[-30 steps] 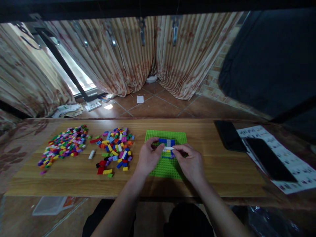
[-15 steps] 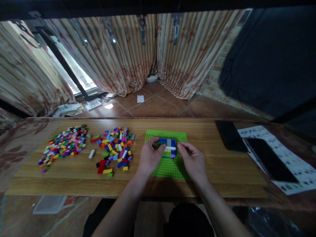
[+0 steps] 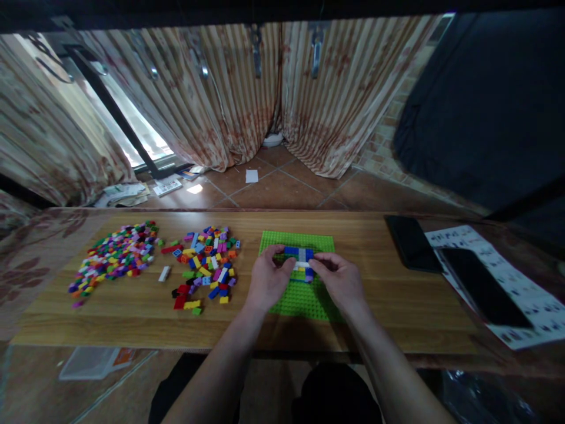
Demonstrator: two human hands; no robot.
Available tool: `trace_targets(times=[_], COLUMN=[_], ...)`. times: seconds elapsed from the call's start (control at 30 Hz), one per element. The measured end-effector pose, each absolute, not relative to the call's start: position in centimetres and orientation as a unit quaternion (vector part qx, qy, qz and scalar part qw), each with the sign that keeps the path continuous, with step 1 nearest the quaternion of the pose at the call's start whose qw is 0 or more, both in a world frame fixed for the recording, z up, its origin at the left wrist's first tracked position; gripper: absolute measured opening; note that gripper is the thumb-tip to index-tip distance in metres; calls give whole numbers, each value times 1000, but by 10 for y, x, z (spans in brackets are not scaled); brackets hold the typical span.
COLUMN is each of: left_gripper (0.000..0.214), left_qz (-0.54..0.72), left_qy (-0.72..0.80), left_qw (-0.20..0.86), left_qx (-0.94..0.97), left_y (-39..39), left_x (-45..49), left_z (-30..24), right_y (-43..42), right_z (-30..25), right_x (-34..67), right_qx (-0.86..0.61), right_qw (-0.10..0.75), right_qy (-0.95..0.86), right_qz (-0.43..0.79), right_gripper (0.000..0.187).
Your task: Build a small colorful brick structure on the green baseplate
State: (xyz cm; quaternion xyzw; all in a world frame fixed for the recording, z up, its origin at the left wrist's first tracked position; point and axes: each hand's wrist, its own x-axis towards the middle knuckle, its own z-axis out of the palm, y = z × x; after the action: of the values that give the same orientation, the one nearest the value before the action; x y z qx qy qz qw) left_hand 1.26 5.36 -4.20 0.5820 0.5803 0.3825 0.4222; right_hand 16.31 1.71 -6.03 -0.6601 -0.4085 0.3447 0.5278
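A green baseplate (image 3: 322, 241) lies on the wooden table (image 3: 375, 294) in front of me. A small build of blue, grey and white bricks (image 3: 299, 255) stands on it. My left hand (image 3: 266, 281) curls against the build's left side, fingers bent around it. From the right, my right hand (image 3: 338, 281) meets the build, its fingertips pinched on the white brick (image 3: 302, 264) at the build's near edge. Both hands rest over the plate's near half.
Two heaps of loose coloured bricks lie to the left, one (image 3: 205, 265) near the plate, one (image 3: 112, 259) farther out. A single white brick (image 3: 164, 274) sits between them. Two dark phones (image 3: 410, 241) (image 3: 481, 285) and a printed sheet (image 3: 525, 294) lie at the right.
My right hand let go of the white brick half a second ago and drew back slightly; now it has closed in on the build again. My left hand has stayed put.
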Motion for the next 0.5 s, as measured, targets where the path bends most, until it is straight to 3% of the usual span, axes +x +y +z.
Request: trace_targets(times=[0.3,0.5], left_gripper=[33,23], left_qz=[389,424], left_qy=[583,542], left_qw=[417,480], left_qx=[579,544], left_y=[55,55], left_x=[14,8], left_z=[-46,-44], right_y=[19,12], right_z=[-56,-54], right_x=[164,169], right_qx=[-664,-639], right_qw=[517,549], right_qy=[-390,-354], right_qz=[373,407], right_gripper=[35,40])
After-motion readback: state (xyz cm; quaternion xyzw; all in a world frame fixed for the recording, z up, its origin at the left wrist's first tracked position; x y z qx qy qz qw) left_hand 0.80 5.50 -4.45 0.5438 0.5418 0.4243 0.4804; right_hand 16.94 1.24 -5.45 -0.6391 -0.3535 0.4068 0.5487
